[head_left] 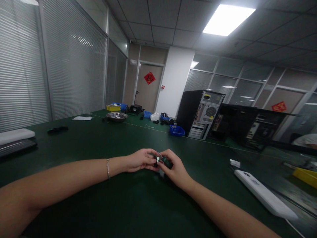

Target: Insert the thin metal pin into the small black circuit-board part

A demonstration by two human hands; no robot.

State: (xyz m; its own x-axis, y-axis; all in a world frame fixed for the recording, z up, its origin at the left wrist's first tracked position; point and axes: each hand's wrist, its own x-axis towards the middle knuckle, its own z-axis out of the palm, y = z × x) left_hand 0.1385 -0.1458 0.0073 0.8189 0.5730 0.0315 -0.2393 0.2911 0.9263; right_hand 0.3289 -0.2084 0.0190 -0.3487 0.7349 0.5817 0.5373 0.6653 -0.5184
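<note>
Both my hands meet over the dark green table (104, 142), out in front of me. My left hand (140, 160), with a bracelet on its wrist, and my right hand (173, 168) together pinch a small dark part (159, 159) with a bit of shiny metal on it. The part is mostly hidden by my fingers, so I cannot tell what it is. It is held just above the table top.
A white keyboard-like bar (264, 195) lies to the right, a yellow bin (307, 175) beyond it. Two open computer cases (203, 114) stand at the back right. A metal bowl (117, 116), blue bins (177, 131), a yellow bin (113, 107) sit farther back; a dark keyboard (16, 147) lies at left.
</note>
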